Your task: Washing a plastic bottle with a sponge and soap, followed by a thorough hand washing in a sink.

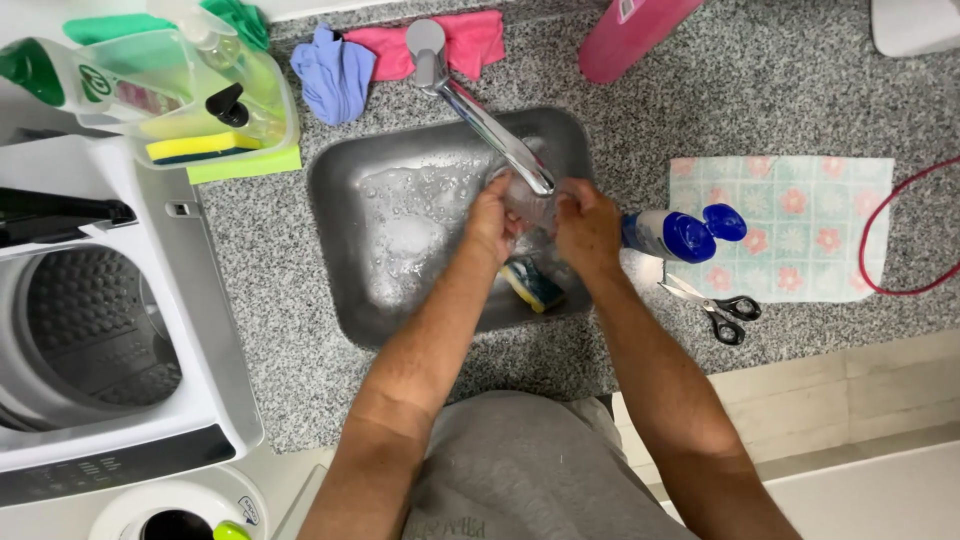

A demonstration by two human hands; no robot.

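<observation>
1. Hands meet over the right part of the steel sink (350, 200), directly under the spout of the chrome tap (480, 110).
2. The left hand (492, 222) curls its fingers around a clear glass (530, 205) from the left side, gripping it.
3. The right hand (588, 230) closes on the same glass from the right — both hands clasp it, held just below the tap's tip.
4. A yellow-and-dark sponge (532, 285) lies in the sink below the hands, near its front wall.
5. Right of the sink, a blue spray bottle (685, 235) lies on its side, just beside the right hand, its head over a floral cloth (800, 240).
6. Scissors (715, 310) rest on the counter right of the sink — near the cloth's front edge.
7. Behind the sink, a blue rag (335, 75) and a pink rag (465, 42) flank the tap's base.
</observation>
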